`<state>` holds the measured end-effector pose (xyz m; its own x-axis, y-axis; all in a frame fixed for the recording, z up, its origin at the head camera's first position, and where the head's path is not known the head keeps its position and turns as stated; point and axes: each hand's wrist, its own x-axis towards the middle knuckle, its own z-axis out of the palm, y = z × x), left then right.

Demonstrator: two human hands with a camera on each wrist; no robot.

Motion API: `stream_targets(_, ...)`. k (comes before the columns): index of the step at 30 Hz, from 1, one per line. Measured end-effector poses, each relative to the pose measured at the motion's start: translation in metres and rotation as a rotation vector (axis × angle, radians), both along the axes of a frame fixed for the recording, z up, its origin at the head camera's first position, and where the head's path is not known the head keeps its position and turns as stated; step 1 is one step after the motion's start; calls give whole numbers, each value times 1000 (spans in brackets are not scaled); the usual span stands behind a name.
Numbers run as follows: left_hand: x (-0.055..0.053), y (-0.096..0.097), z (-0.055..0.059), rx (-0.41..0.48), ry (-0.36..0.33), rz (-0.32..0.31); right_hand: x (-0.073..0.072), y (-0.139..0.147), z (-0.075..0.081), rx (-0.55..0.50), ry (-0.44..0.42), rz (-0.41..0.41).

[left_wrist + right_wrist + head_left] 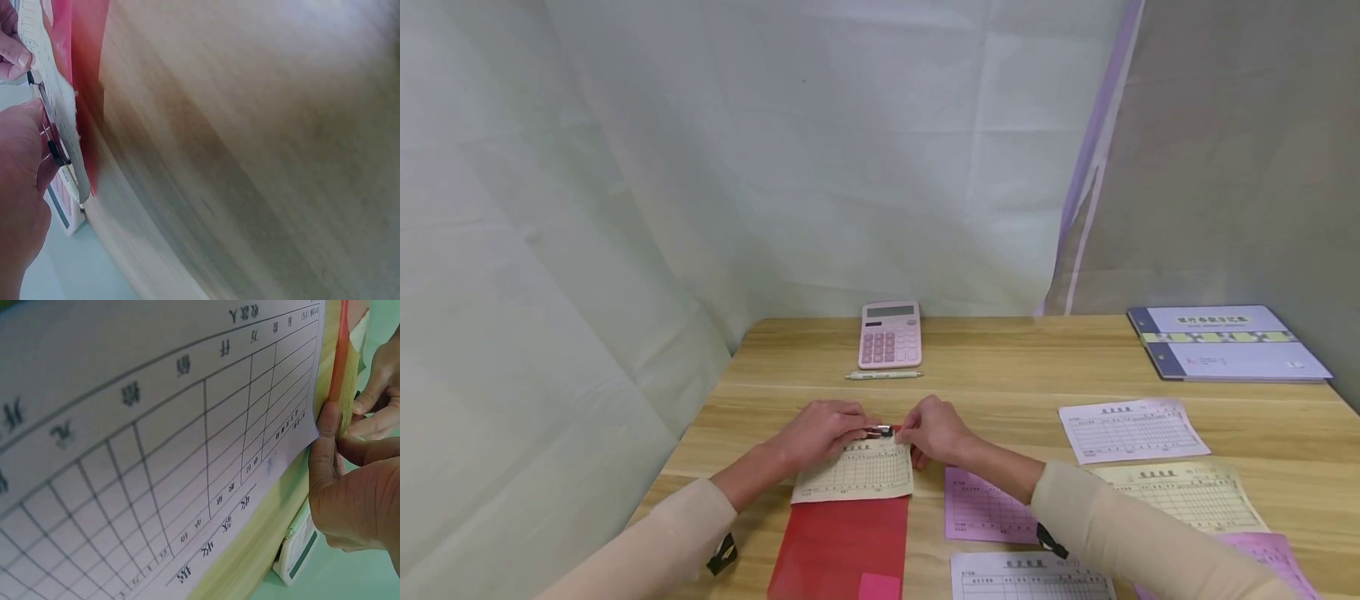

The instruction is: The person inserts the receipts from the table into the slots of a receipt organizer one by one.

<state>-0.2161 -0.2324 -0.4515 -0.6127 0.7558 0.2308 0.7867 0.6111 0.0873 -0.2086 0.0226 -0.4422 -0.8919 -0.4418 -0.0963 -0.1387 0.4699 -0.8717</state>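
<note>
A red clip folder [850, 537] lies on the table in front of me, a pale yellow receipt slip [856, 473] covering its upper part. At the folder's top edge is a metal clip [880, 431] with black ends. My left hand [823, 429] pinches this clip, its thumb [32, 114] on the near side in the left wrist view. The right hand [934, 429] pinches the slip's upper right corner beside the clip, with thumb and forefinger close together at the red edge in the right wrist view. The left hand [380, 394] shows just beyond it there.
Behind the folder lie a pen [884, 375] and a pink calculator [891, 335]. Purple [985, 508], white [1131, 429] and yellow [1183, 496] slips are spread on the right, partly under my right forearm. A blue-and-white account book [1232, 342] lies at the back right.
</note>
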Motion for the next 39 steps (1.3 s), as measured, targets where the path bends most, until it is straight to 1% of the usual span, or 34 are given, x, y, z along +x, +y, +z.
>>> stream_targets(5,0,0,-1,5,8,5,0,0,-1,-6,-10,-10)
stream_targets(11,2,1,-2,-5,-4,25,1,0,-2,-22,-9,-19)
stream_targets(16,2,0,-2,-24,-1,22,2,-1,0,-43,-44,-39)
stream_targets(19,2,0,-2,-18,5,19,1,-1,0,-59,-68,-50)
stream_targets(24,2,0,-3,9,17,3,1,-2,1,-67,-74,-53)
stream_targets(30,2,0,-3,4,18,10,-1,-1,1,-59,-74,-39)
stream_targets(37,3,1,-4,4,33,8,-5,0,4,-74,-178,-44)
stream_targets(39,3,1,-4,-3,31,15,-5,-1,4,-72,-193,-49)
